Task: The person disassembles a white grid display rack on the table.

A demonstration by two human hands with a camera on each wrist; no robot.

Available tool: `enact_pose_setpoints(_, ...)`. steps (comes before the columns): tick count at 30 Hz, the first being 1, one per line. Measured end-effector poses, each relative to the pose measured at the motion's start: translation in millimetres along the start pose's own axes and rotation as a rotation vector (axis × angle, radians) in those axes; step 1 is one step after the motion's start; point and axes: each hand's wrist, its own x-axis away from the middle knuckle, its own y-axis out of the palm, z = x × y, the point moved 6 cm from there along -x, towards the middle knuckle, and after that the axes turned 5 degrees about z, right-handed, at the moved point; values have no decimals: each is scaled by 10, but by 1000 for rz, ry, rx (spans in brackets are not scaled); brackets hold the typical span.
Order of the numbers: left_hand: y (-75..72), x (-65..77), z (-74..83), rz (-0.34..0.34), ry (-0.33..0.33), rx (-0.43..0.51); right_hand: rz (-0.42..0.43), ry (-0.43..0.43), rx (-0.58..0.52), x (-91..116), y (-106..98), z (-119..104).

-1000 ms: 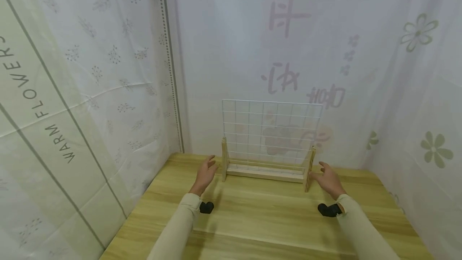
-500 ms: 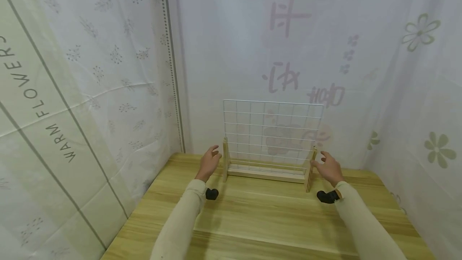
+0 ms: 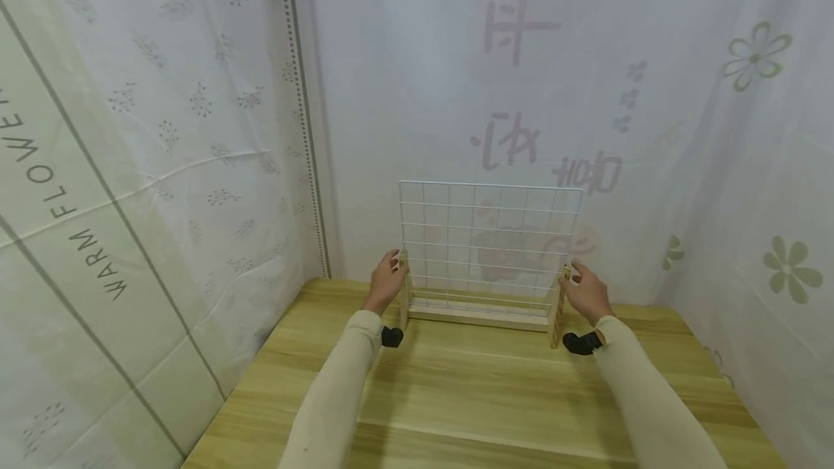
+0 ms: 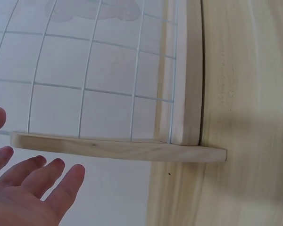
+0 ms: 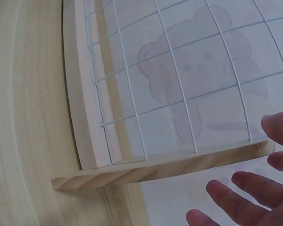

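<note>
A white wire grid panel (image 3: 490, 185) stands upright in a wooden stand (image 3: 478, 315) with a slanted upright at each end. My left hand (image 3: 387, 282) is at the top of the left upright (image 4: 118, 149). In the left wrist view its thumb and fingertips lie on either side of the upright's top end, a small gap showing. My right hand (image 3: 588, 293) is likewise at the top of the right upright (image 5: 155, 172), thumb and index fingertip close about its end, the other fingers loosely spread beside it. Neither hand's fingers are curled round the wood.
The stand rests near the back of a wood-grain table (image 3: 469, 396). Behind it hangs a pale printed curtain (image 3: 417, 93), with further patterned cloth (image 3: 195, 129) along the left side. A black wrist device (image 3: 580, 343) sits at each cuff.
Both hands have risen along the outer sides of the stand to the tops of its uprights, the left also moving right, closer to the wood. The grid and stand stay in place.
</note>
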Motion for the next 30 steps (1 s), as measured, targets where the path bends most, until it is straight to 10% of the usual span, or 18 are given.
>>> enact_pose_setpoints(9, -17, -35, 34, -6, 41, -76, 74, -12, -4, -24, 71, -100)
enact_pose_setpoints(19, -171, -29, -70, 50, 27, -10, 342, -28, -7, 10, 30, -77)
enact_pose_setpoints(30, -433, 190, -162, -38, 43, -1, 306, -70, 53, -52, 72, -88)
